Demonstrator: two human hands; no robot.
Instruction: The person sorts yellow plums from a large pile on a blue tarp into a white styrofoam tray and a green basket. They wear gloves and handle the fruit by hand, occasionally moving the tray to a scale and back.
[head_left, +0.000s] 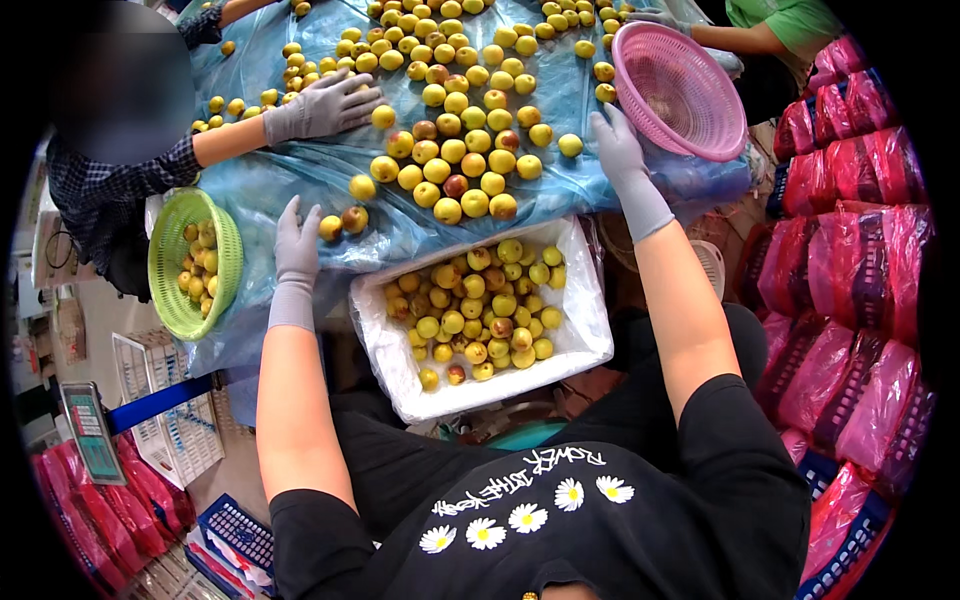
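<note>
My left hand (297, 240), in a grey glove, is at the near edge of the table with its fingers apart. Just right of its fingertips lie two round fruits (343, 223), apparently jujubes. Grey-gloved too, my right hand (622, 150) is open over the table's right part, beside the rim of a pink plastic basket (679, 90); whether it touches the rim I cannot tell. Between my hands spreads a pile of yellow-green jujubes (457, 161), some with brown patches. Below the table edge, a white foam box (375, 330) with a plastic liner holds many more jujubes (480, 307).
Blue plastic sheeting (255, 176) covers the table. A co-worker's gloved hand (326, 109) reaches in from the left; another person's gloved hand (660, 19) is behind the pink basket. A green basket (195, 262) holds fruit. Wrapped crates (840, 262) are stacked at right; a scale display (94, 431) stands lower left.
</note>
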